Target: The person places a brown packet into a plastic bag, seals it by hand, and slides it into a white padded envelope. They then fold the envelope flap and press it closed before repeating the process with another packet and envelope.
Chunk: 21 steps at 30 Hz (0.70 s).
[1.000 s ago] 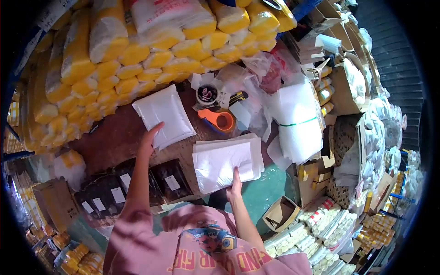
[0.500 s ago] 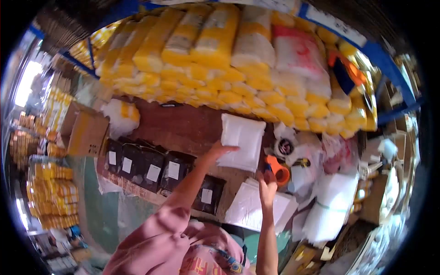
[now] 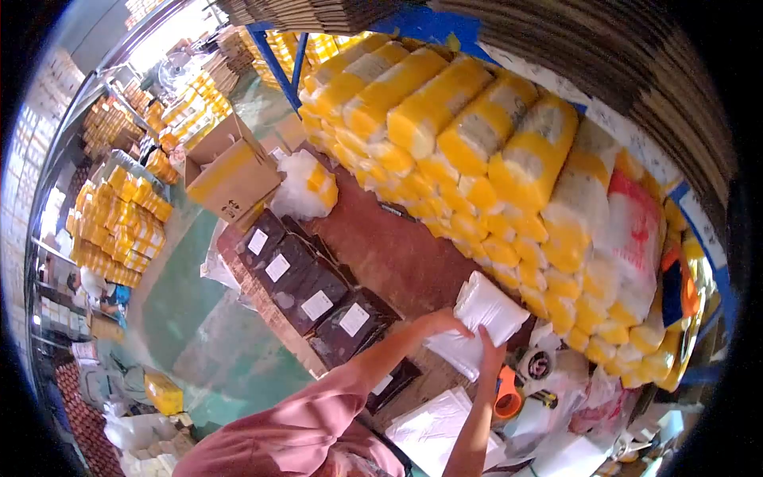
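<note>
A soft white plastic-wrapped package (image 3: 497, 306) lies on the red-brown table, with a white flap hanging out toward me. My left hand (image 3: 447, 323) grips its near left side. At the near edge my right hand (image 3: 491, 354) has its fingers closed on the same package. An orange tape dispenser (image 3: 507, 396) sits just right of my right wrist. Below the package lies a stack of flat white mailing bags (image 3: 433, 425). Several black bags with white labels (image 3: 316, 305) stand in a row to the left of my left arm.
Yellow-and-white wrapped bundles (image 3: 445, 119) are piled high along the far side of the table. A cardboard box (image 3: 230, 171) and a clear plastic bag (image 3: 306, 187) are at the far left end. A tape roll (image 3: 536, 365) and plastic wrapping crowd the right.
The view has swung left and tilted. My right hand has left the orange tape dispenser and come onto the white package, which now looks turned and folded. My left hand stays on it.
</note>
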Available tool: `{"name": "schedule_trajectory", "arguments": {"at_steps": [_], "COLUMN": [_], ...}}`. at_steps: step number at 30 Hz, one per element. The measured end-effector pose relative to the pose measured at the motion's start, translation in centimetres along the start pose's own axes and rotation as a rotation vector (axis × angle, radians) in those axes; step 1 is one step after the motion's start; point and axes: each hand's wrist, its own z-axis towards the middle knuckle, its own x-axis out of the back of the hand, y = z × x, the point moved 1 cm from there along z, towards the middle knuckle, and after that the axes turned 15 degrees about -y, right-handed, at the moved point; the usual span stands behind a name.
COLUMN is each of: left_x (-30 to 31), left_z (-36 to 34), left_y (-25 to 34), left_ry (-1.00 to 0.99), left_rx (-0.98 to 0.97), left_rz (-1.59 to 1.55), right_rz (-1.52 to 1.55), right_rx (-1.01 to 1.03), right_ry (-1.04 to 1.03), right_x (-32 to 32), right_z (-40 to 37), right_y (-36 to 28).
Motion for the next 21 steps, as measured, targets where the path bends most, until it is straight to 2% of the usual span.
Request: {"name": "schedule_trajectory", "arguments": {"at_steps": [2, 4, 5, 7, 8, 9, 11, 12, 14, 17, 18, 20, 21], "left_x": [0.2, 0.1, 0.5, 0.4, 0.1, 0.2, 0.8, 0.8, 0.5, 2.2, 2.5, 1.1, -0.3], "left_z": [1.0, 1.8, 2.9, 4.0, 3.7, 3.5, 3.6, 2.9, -1.5, 1.5, 1.0, 0.7, 1.2], "left_y": [-0.8, -2.2, -3.3, -4.4, -4.2, -3.6, -1.7, -1.1, 3.0, -2.0, -0.8, 1.4, 2.6], "left_ry": [0.014, 0.044, 0.117, 0.272, 0.352, 0.432, 0.252, 0.157, -0.024, -0.14, -0.172, 0.024, 0.252], "left_rx": [0.088, -0.024, -0.011, 0.02, 0.03, 0.044, 0.043, 0.057, -0.181, -0.413, -0.346, -0.078, 0.129], "left_rz": [-0.035, -0.027, 0.058, 0.124, 0.105, 0.082, -0.202, -0.348, -0.499, -0.167, -0.214, -0.069, 0.125], "right_rz": [0.011, -0.027, 0.007, 0.183, 0.215, 0.224, 0.459, 0.464, 0.472, 0.387, 0.308, 0.126, 0.293], "right_rx": [0.004, -0.047, -0.069, -0.291, -0.286, -0.211, -0.293, -0.292, -0.298, -0.383, -0.372, -0.158, -0.209], "right_ry": [0.004, -0.072, -0.118, -0.162, -0.157, -0.253, -0.201, -0.207, -0.219, -0.337, -0.363, -0.33, -0.291], "right_x": [-0.1, 0.7, 0.6, 2.7, 3.1, 2.7, 2.2, 2.1, 2.1, 2.3, 3.5, 5.6, 4.5], "right_z": [-0.2, -0.7, -1.1, 0.2, 0.8, 0.1, 0.2, 0.1, -0.1, 0.4, 1.4, 1.6, 1.3], "right_y": [-0.6, -1.9, -3.3, -1.6, -0.7, -2.6, -2.8, -2.9, -3.0, -3.3, -1.8, 1.3, -0.2]}}
